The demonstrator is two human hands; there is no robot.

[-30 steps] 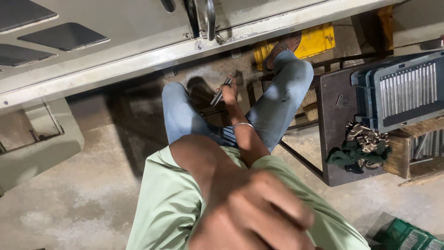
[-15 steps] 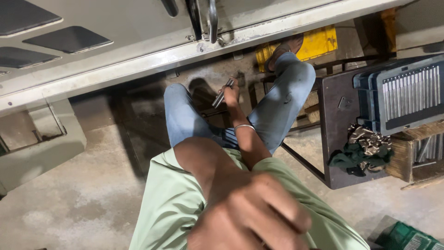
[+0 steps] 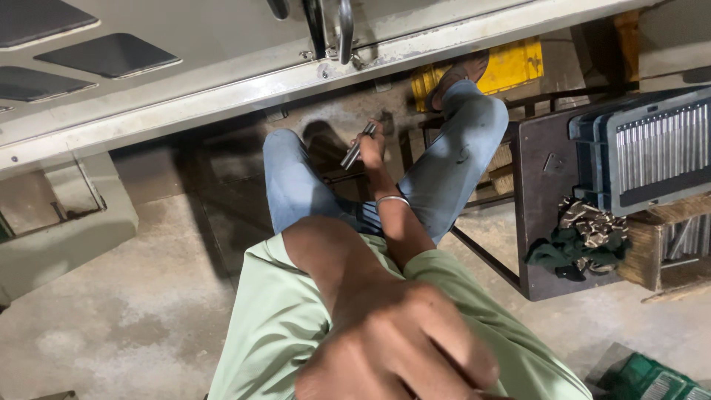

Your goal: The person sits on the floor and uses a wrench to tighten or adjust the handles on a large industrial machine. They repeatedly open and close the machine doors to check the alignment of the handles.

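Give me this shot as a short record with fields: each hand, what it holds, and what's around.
View: head camera, looking down at a seated person
Right hand: extended between the knees, gripping a metal rod
Left hand: close to the camera, blurred, contents not visible
Right side: blue crate of metal rods on a dark stand, crumpled cloth
Above: grey machine frame

Pale green shirt [image 3: 281, 326], blue jeans [image 3: 459, 163], silver bangle [image 3: 391, 200].

2 hands [image 3: 400, 348], 1 metal rod [image 3: 357, 146], 1 bangle [image 3: 392, 199], 1 yellow crate [image 3: 511, 65], 1 cloth bundle [image 3: 581, 241]
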